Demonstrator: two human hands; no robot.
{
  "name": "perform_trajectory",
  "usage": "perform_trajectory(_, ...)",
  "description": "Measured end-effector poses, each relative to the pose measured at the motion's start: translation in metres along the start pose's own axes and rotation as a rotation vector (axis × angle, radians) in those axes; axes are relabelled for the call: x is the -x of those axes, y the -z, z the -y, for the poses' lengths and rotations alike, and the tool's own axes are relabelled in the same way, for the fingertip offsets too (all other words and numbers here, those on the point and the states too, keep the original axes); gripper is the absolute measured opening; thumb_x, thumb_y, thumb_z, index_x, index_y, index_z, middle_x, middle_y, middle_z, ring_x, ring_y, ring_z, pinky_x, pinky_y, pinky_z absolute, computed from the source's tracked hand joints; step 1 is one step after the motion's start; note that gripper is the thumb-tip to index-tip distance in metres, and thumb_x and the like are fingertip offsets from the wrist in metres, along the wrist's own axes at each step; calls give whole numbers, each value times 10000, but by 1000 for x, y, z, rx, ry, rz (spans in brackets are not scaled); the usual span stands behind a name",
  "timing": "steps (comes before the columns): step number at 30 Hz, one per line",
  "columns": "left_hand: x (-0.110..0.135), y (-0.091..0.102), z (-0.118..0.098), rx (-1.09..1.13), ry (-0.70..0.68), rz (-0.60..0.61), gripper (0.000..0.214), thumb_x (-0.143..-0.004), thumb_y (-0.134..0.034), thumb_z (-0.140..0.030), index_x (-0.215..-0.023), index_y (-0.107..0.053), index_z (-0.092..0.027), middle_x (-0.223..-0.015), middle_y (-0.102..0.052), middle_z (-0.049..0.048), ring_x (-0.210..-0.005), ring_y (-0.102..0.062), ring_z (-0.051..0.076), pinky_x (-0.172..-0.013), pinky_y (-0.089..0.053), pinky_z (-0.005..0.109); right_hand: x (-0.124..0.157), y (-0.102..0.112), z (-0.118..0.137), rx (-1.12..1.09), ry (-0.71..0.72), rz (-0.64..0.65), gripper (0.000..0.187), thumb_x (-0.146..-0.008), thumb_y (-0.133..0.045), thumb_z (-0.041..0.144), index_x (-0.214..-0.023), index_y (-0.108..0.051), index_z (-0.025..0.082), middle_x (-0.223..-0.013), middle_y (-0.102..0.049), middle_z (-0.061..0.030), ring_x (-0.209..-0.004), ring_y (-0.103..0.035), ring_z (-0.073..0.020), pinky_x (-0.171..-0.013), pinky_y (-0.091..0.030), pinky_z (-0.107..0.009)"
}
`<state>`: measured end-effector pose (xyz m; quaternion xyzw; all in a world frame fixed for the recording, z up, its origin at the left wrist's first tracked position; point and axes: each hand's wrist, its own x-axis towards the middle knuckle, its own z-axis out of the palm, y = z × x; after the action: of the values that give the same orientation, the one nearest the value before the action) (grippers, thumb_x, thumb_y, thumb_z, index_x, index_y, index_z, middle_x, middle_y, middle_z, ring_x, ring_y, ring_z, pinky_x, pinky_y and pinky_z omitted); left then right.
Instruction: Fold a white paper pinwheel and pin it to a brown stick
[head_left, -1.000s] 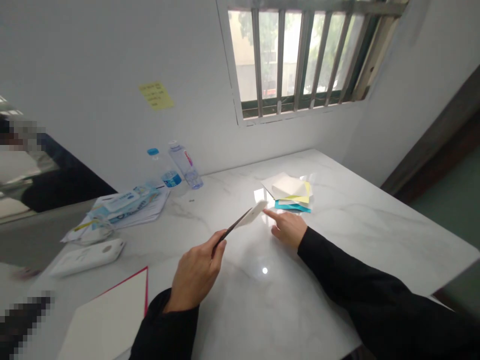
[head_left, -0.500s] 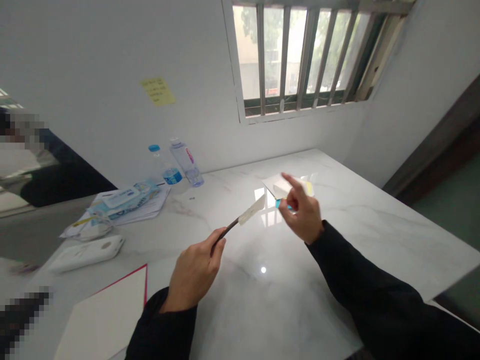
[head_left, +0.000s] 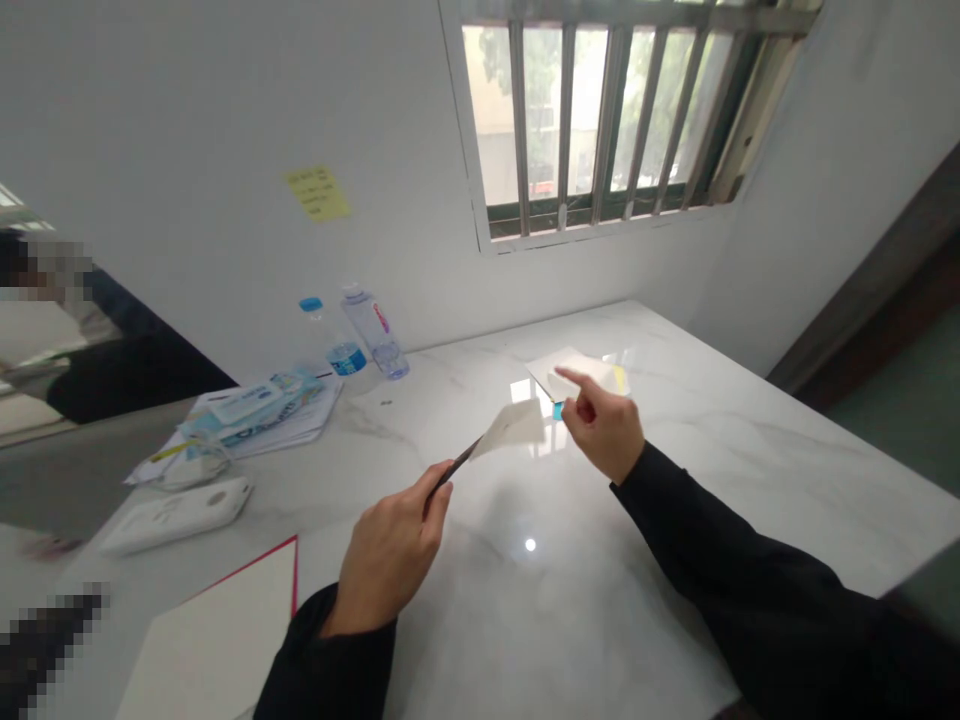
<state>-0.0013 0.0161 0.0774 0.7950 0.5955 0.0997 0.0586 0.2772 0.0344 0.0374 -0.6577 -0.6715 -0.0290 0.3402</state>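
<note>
My left hand (head_left: 394, 545) is closed around the dark sticks of what looks like a folding fan (head_left: 514, 428). Its cream leaf is partly spread and points up and to the right over the table. My right hand (head_left: 604, 425) hovers to the right of the leaf, apart from it. Its index finger stretches out to the left, the thumb stands apart, and the other fingers are curled with nothing visible in them. Behind the right hand, partly hidden by it, lies a white notepad-like item (head_left: 551, 380) with yellow and blue bits at its edges.
On the white marbled table (head_left: 480, 640) lie a red-edged pad (head_left: 217, 630), a white device (head_left: 180, 515), and papers under a blue wipes pack (head_left: 255, 405). Two plastic bottles, one blue-capped (head_left: 341, 350) and one clear (head_left: 379, 335), stand by the wall. A person (head_left: 97, 340) is at far left.
The fan's leaf has gone from a narrow strip to a wider spread. My right hand's index finger has lowered toward the left, while my left hand keeps its hold.
</note>
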Motion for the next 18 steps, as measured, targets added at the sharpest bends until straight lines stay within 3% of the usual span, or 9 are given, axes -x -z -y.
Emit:
perform_trajectory(2, 0, 0, 0, -7, -13, 5, 423, -1050, -359, -425, -1375, -613, -336, -1096, -805, 25, -957, -766, 290, -773, -498, 325, 0, -1, 0, -27, 18, 12, 609, -952, -463, 214, -1561, -454, 226, -738, -677, 2, -675, -616, -165, -753, -501, -267)
perform_trajectory(5, 0, 0, 1, -10, 3, 16, 423, -1050, -349, -417, -1366, -616, -330, -1038, -810, 24, -906, -770, 291, -739, -487, 326, 1, -3, -3, 3, 33, 259, 548, -821, -606, 195, -1363, -664, 242, -657, -666, 5, -635, -620, -182, -662, -465, -257)
perform_trajectory(6, 0, 1, 1, -8, 10, 13, 422, -1050, -349, -417, -1365, -616, -330, -1031, -810, 24, -905, -769, 294, -739, -484, 328, 0, -3, -7, 14, 10, 272, 504, -802, -616, 182, -1295, -708, 235, -640, -659, 2, -627, -619, -184, -649, -453, -258)
perform_trajectory(8, 0, 0, 2, -4, 14, 3, 420, -1048, -354, -420, -1369, -613, -336, -1042, -808, 24, -921, -765, 301, -750, -479, 334, -3, -1, -14, 17, -51, 194, 519, -869, -543, 180, -1374, -651, 232, -657, -652, 4, -640, -614, -180, -684, -449, -267)
perform_trajectory(11, -1, -1, 3, 23, 16, -4, 422, -1044, -365, -423, -1372, -616, -339, -1062, -801, 31, -925, -756, 306, -752, -464, 338, -7, -2, -24, -156, -92, 87, 510, -900, -518, 188, -1396, -627, 238, -654, -613, 29, -637, -583, -161, -725, -439, -272)
perform_trajectory(15, -2, -2, 5, 225, 23, -21, 421, -1038, -394, -462, -1344, -640, -313, -913, -769, 13, -797, -716, 248, -714, -428, 308, -3, -17, -28, -361, -52, 208, 364, -807, -635, 145, -1137, -772, 215, -597, -596, 41, -561, -539, -138, -671, -424, -270)
perform_trajectory(18, -2, -1, 8, 462, 56, -34, 445, -1011, -455, -528, -1312, -655, -269, -704, -618, -22, -631, -573, 183, -620, -370, 277, 1, -26, -25, -446, -45, 247, 313, -830, -640, 148, -1105, -778, 205, -622, -616, 33, -556, -534, -129, -661, -434, -271)
